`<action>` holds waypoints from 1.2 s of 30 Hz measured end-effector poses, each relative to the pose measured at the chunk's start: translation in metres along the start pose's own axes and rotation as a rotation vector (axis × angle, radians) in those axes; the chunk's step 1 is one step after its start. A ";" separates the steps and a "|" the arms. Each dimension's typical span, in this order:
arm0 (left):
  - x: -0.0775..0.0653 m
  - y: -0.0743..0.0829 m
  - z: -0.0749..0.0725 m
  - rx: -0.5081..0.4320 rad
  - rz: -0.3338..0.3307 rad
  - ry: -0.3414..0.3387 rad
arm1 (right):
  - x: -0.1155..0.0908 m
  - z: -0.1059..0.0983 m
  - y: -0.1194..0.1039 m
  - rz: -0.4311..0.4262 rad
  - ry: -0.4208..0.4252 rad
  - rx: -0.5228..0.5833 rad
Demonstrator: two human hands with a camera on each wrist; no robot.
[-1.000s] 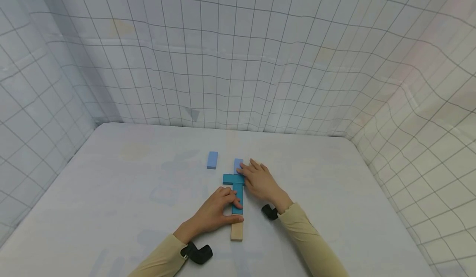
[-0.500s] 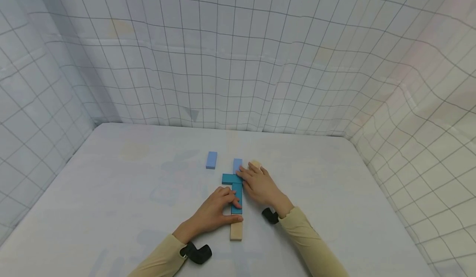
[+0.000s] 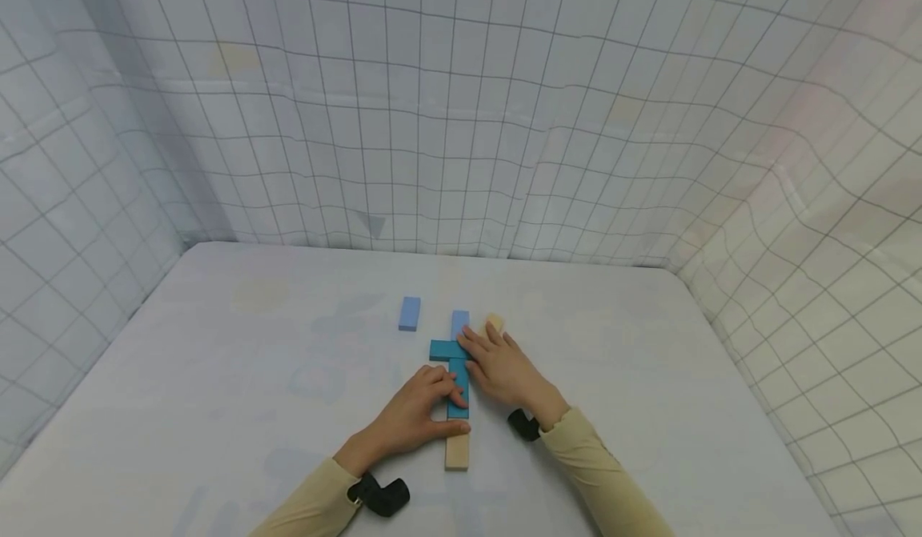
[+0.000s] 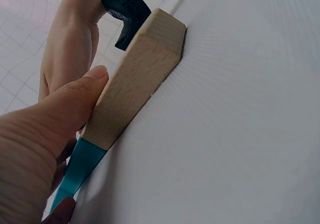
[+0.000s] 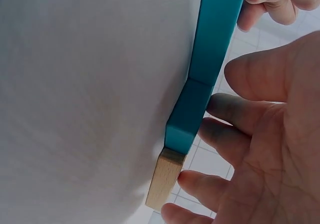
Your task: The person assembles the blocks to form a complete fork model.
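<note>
A column of flat blocks lies on the table: a wooden block (image 3: 457, 453) nearest, a teal block (image 3: 458, 410) lengthwise beyond it, a second teal block (image 3: 441, 350) set crosswise, then a pale blue block (image 3: 460, 322). My left hand (image 3: 409, 413) rests over the near blocks, thumb on the wooden one, bent fingers touching the lengthwise teal one. With fingers spread, my right hand (image 3: 507, 370) touches the crosswise teal block's right end. Another wooden block (image 3: 493, 321), partly hidden by that hand, lies beside the pale blue one; fingertips (image 5: 187, 178) reach it in the right wrist view.
A separate pale blue block (image 3: 409, 314) lies left of the column's far end. White grid-patterned cloth (image 3: 446, 121) hangs behind and at both sides of the white table (image 3: 238, 361). A black wrist camera (image 3: 382, 495) sits on each arm.
My right hand has drawn slightly back toward me, and more of the wooden block at the far right shows. The left hand keeps its place on the blocks.
</note>
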State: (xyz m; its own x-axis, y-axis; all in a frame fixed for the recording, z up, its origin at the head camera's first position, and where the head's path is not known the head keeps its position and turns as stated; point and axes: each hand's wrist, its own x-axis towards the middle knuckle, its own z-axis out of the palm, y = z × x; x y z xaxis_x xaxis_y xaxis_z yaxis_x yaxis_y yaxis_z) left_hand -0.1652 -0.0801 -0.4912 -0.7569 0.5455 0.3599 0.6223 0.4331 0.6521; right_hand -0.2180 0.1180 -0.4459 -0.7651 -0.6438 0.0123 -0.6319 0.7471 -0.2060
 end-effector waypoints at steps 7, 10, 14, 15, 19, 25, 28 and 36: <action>-0.001 0.001 0.000 -0.001 -0.013 -0.002 | -0.001 0.001 -0.001 -0.001 -0.002 0.002; -0.001 0.001 0.000 0.001 -0.018 -0.004 | -0.001 0.001 0.000 0.003 -0.001 0.007; -0.001 0.002 0.001 0.006 -0.019 -0.006 | -0.001 0.002 0.000 0.018 -0.010 0.017; 0.000 0.002 0.001 0.009 -0.019 -0.005 | -0.001 0.002 0.000 0.018 -0.010 0.017; 0.000 0.001 0.001 0.006 -0.018 -0.004 | -0.001 0.002 0.001 0.027 -0.016 0.014; 0.000 0.001 0.001 0.012 -0.017 -0.003 | -0.001 0.002 0.002 0.018 -0.003 0.004; 0.000 0.001 0.001 0.014 -0.019 -0.005 | -0.002 0.002 0.002 0.015 0.000 0.000; 0.000 0.001 0.002 0.017 -0.008 -0.003 | -0.002 0.003 0.003 0.016 -0.001 0.001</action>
State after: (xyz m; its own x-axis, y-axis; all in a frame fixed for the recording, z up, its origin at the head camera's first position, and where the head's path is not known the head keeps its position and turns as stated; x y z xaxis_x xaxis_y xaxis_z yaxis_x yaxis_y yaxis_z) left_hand -0.1645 -0.0786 -0.4922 -0.7611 0.5442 0.3530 0.6197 0.4492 0.6436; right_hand -0.2180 0.1205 -0.4490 -0.7747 -0.6323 0.0079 -0.6198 0.7569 -0.2074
